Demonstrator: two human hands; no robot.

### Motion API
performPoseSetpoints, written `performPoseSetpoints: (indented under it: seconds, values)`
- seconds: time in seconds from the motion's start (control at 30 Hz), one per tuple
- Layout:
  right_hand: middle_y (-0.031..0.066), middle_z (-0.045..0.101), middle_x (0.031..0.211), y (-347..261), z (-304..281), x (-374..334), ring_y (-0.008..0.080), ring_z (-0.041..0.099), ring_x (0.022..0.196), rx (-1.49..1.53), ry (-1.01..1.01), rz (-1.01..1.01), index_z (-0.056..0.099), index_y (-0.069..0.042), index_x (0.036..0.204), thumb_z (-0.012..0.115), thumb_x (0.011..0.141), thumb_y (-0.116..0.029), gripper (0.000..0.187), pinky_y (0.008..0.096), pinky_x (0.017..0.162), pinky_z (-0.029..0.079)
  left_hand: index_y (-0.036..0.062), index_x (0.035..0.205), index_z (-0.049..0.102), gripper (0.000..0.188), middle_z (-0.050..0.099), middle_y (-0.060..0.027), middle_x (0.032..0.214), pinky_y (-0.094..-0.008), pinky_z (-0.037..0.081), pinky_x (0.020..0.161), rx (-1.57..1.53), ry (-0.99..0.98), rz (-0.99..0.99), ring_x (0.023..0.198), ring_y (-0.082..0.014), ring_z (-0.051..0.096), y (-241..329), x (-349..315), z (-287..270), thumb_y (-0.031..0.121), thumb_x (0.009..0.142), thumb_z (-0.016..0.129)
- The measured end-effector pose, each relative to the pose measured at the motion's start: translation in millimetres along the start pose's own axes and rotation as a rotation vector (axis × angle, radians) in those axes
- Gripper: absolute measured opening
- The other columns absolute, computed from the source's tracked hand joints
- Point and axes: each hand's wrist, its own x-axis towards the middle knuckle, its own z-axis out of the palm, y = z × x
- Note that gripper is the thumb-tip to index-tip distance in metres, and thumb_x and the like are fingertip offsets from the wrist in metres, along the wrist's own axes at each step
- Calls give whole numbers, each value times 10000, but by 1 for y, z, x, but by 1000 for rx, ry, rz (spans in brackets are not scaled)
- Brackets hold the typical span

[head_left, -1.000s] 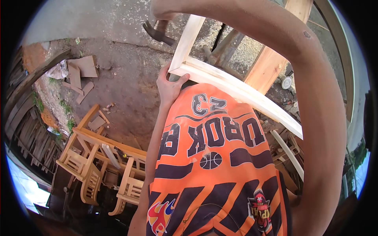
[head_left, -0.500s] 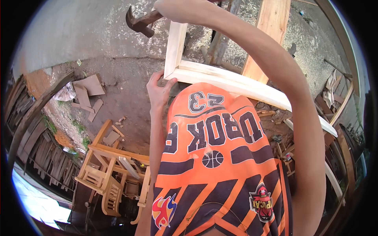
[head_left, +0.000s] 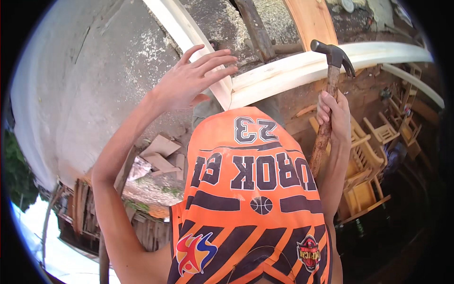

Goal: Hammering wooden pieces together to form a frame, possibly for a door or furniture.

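My right hand grips a claw hammer by its wooden handle, on the right of my body. The dark hammer head points up, over the pale wooden rail. With fingers spread, my left hand is over the other pale beam, near the mitred corner where both pieces meet. Nothing is in that hand; whether it touches the wood I cannot tell. The corner lies just in front of my orange jersey.
A wide orange-brown board and a dark post lie beyond the frame. Wooden chairs stand at the right. Cardboard pieces lie on the ground at the left, near stacked planks.
My right hand has come down from the far left to my right side with the hammer. My left hand has let go of the corner and risen, fingers spread. The view has turned.
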Motion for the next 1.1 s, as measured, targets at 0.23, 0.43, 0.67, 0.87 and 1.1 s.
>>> performPoseSetpoints:
  seconds: [0.23,0.43,0.67,0.87,1.1]
  values:
    - [-34,425,714,193,46,-91,54,407,548,1409,275,-170,521,-48,932,509,1023,-86,99,209,493,373,479,1502,342,1182,192,95,1676,-599,94,1272,306,-265,853,1545,-144,172,-2,89,38,194,511,921]
    - [-38,442,666,249,157,-34,80,434,562,1512,467,83,445,-111,770,543,989,-98,241,262,562,432,375,1342,553,985,345,71,1619,-619,42,1271,224,-447,900,1543,-154,194,10,97,33,193,442,909]
    - [-29,486,675,253,215,-27,76,476,538,1247,479,-63,470,-99,753,584,961,-111,237,288,513,454,371,1322,564,854,380,65,1587,-653,87,1238,318,-336,898,1540,-162,206,6,95,32,286,533,881]
    - [-46,449,667,260,206,-31,56,458,530,1071,240,-135,481,-98,771,589,968,-123,226,273,499,428,362,1307,576,827,400,55,1569,-686,76,1208,368,-340,909,1539,-157,215,2,100,34,289,539,875]
    - [-46,464,667,241,238,-26,57,456,518,1075,423,-125,481,-98,798,597,952,-117,193,271,475,435,355,1326,572,867,382,53,1574,-705,135,1177,329,-351,966,1533,-174,230,12,106,39,209,511,830]
